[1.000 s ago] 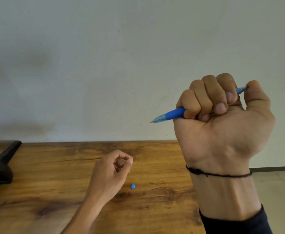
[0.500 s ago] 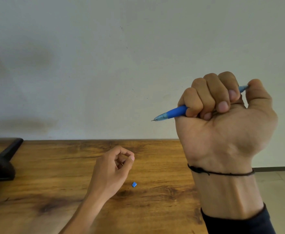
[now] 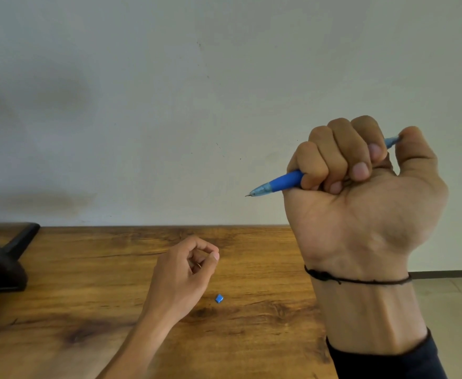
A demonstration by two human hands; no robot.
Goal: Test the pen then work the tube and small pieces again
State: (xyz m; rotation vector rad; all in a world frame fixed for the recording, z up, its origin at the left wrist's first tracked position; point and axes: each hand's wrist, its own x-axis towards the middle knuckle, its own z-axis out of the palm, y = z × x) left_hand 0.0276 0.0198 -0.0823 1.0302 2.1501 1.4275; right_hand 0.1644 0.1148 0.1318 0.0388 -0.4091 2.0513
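Right fingers [image 3: 342, 157]: four fingers curled tight round the barrel of a blue pen [image 3: 282, 183], the thumb pressed on its rear end where a pale blue stub pokes out.
Pen, position: raised in front of the wall [image 3: 169, 91], well above the bench [image 3: 251, 337]; the barrel slopes down to the left, its fine metal tip free in the air.
Pen, handling: judged light and stiff, a smooth plastic body with a rubbery blue sleeve near the tip; that sleeve is the surest place to take hold, while the clear nose cone and point look the most easily damaged.
Right hand [image 3: 366, 203]: fisted, palm side turned to the camera, wrist upright; a thin black cord [image 3: 361, 280] circles the wrist above a dark sleeve [image 3: 388, 365].
Left fingers [image 3: 210, 258]: curled inward, thumb tip meeting the forefinger; something small glints inside the curl, too small to tell whether it is held.
Left hand [image 3: 183, 274]: low over the bench, forearm reaching in from the lower edge.
Blue piece [image 3: 219, 298]: a tiny blue bit lying on the bench just right of the left hand, apart from it; likely very light and easy to flick away.
Bench edge: a dark object [image 3: 2, 263] sits at the far left.
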